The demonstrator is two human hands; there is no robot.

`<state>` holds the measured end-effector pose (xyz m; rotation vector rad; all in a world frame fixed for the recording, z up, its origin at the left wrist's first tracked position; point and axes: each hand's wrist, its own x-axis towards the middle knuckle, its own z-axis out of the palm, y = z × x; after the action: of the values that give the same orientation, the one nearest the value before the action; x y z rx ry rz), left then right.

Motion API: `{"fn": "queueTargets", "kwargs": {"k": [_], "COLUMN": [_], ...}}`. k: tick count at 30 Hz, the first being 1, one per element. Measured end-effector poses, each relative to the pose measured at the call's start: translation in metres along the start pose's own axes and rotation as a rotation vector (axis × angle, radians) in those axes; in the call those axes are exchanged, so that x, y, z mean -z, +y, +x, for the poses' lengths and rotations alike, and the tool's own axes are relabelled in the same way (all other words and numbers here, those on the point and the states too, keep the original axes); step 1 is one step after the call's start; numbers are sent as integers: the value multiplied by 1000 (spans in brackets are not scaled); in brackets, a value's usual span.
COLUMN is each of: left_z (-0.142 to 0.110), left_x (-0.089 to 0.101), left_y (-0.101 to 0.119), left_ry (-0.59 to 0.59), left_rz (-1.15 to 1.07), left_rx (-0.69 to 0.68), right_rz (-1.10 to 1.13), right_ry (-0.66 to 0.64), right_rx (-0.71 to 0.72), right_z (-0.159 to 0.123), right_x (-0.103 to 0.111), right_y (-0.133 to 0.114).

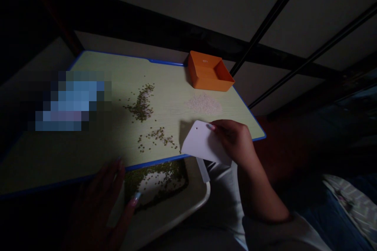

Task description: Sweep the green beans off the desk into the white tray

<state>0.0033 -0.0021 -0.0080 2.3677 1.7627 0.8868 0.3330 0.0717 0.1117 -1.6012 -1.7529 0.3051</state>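
My right hand (235,139) pinches a white plastic scraper (200,141) with a small hole in one corner. The scraper is tilted at the table's front edge, beside a loose scatter of mung beans (159,136). Below that edge, a white tray (203,198) holds many green mung beans (173,168), with a bare patch of its bottom showing. My left hand (103,204), in deep shadow, is at the tray's left side. Its thumb reaches over the inside and its fingers lie near the table edge, so it appears to grip the tray's side.
On the pale green table (112,66) with blue edging lies a larger heap of mung beans (143,104). A patch of white rice-like grains (204,103) lies before an orange open box (213,82) at the back right. A blurred-out blue item (73,100) lies at left. Panels stand behind.
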Motion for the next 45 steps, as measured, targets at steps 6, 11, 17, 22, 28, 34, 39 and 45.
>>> {"fn": "queueTargets", "kwargs": {"k": [6, 11, 17, 22, 28, 34, 39, 45], "left_z": [-1, -1, 0, -1, 0, 0, 0, 1], "left_x": [2, 2, 2, 3, 3, 4, 4, 4], "left_y": [1, 2, 3, 2, 2, 1, 2, 3], "left_ry": [9, -22, -19, -17, -19, -15, -31, -8], "left_rz": [-22, -23, -28, -4, 11, -1, -1, 8], "left_rx": [-1, 31, 46, 18, 12, 4, 21, 15], "right_rz": [-13, 2, 22, 14, 1, 29, 7, -21], "right_ry": [20, 34, 27, 45, 64, 38, 42, 67], "right_rx": [-8, -30, -46, -54, -78, -76, -75, -84], "right_z": [0, 0, 0, 1, 0, -1, 1, 5], "right_x": [-3, -4, -9, -11, -8, -8, -12, -15], "right_y": [-1, -2, -3, -1, -1, -4, -3, -2]}}
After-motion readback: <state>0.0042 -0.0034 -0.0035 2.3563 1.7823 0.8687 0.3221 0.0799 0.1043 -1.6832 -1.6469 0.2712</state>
